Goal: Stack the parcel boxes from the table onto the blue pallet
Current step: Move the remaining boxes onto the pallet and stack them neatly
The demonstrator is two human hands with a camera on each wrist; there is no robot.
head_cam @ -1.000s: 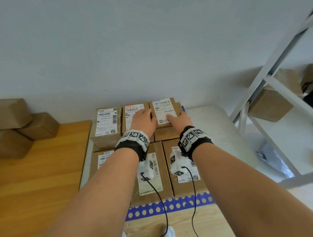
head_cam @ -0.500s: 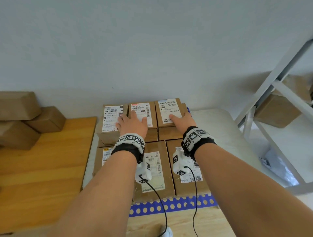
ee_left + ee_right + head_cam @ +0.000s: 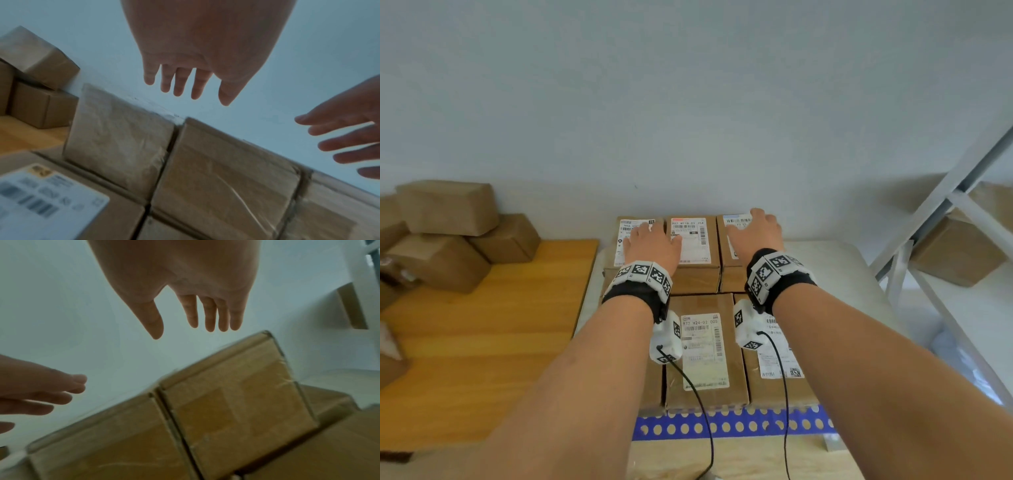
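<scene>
Three parcel boxes form the raised back row on the blue pallet (image 3: 736, 425), against the wall; a lower front row lies nearer you. Both your hands hang above that back row: left hand (image 3: 650, 245) over the seam between the left box (image 3: 626, 240) and the middle box (image 3: 693, 240), right hand (image 3: 755, 231) over the right box (image 3: 732, 260). Both wrist views show fingers straight, spread, holding nothing, with air beneath them.

The boxes still to move sit on the wooden tabletop (image 3: 482, 325), piled at its far left corner (image 3: 445, 240), well apart from both hands. Your left hand is nearer. That pile is jumbled and skewed, so I cannot give a long axis.

Room: bare tabletop between pile and pallet gives a clear sweep. The pallet's back row touches the wall; the white shelving frame (image 3: 941, 212) crowds the right side. Box tops look flat enough for another layer.
</scene>
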